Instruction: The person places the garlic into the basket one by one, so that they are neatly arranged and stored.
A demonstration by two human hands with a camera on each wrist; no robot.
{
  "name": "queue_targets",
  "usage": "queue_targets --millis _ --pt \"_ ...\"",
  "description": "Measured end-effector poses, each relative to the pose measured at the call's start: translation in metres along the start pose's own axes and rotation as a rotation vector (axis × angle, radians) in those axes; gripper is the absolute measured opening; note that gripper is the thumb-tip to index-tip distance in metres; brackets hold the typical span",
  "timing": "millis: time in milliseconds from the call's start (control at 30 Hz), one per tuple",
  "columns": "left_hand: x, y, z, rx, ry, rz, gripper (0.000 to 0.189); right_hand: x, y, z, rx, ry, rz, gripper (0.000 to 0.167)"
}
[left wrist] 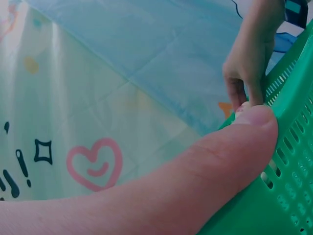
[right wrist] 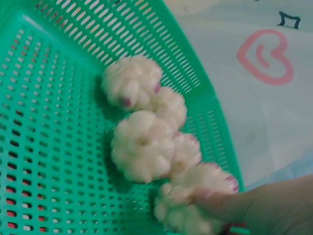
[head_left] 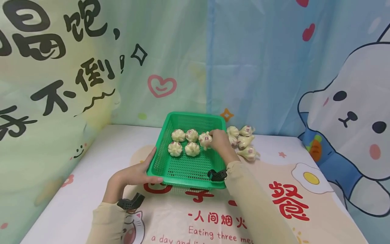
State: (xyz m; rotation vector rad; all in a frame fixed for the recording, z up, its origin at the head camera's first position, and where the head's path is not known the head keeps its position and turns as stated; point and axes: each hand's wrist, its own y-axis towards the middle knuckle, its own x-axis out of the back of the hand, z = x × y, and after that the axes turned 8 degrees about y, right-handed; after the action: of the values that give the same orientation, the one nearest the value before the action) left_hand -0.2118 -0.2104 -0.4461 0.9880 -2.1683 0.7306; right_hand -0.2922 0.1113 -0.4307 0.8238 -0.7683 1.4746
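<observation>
My right hand [head_left: 220, 140] pinches a garlic bulb [head_left: 205, 140] over the right part of a green plastic basket [head_left: 189, 184]; in the right wrist view, the thumb presses on this bulb [right wrist: 195, 196]. Several more garlic bulbs [head_left: 175, 149] sit in the basket in two rows, to the left of the held one. My left hand [head_left: 137, 172] holds the basket's near left corner, the thumb along the front rim and the fingers along the left side. From the left wrist, one straight finger [left wrist: 220, 152] lies at the rim, and the bulbs are mostly hidden.
Several other garlic bulbs [head_left: 245, 142] lie in a cluster on the table just right of the basket. A printed cloth [head_left: 289, 173] covers the table. Behind it hangs a printed curtain [head_left: 253, 67], close to the basket's far side.
</observation>
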Motion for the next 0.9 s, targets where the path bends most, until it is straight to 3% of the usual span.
queue_targets --millis 167,367,667,900 --pt "0.001 -0.001 0.000 0.012 -0.004 -0.004 0.115 0.005 -0.004 0.007 -0.040 -0.027 0.011 0.048" --pt "0.000 0.000 -0.001 -0.016 -0.010 0.000 0.115 0.001 -0.007 0.007 -0.096 -0.008 0.039 0.056" --pt "-0.001 0.001 -0.002 -0.010 0.001 -0.006 0.115 -0.009 -0.009 0.009 -0.097 -0.018 -0.003 0.049" --pt "-0.002 -0.001 0.000 -0.008 0.009 -0.004 0.115 -0.015 -0.013 0.011 -0.102 -0.031 0.027 0.049"
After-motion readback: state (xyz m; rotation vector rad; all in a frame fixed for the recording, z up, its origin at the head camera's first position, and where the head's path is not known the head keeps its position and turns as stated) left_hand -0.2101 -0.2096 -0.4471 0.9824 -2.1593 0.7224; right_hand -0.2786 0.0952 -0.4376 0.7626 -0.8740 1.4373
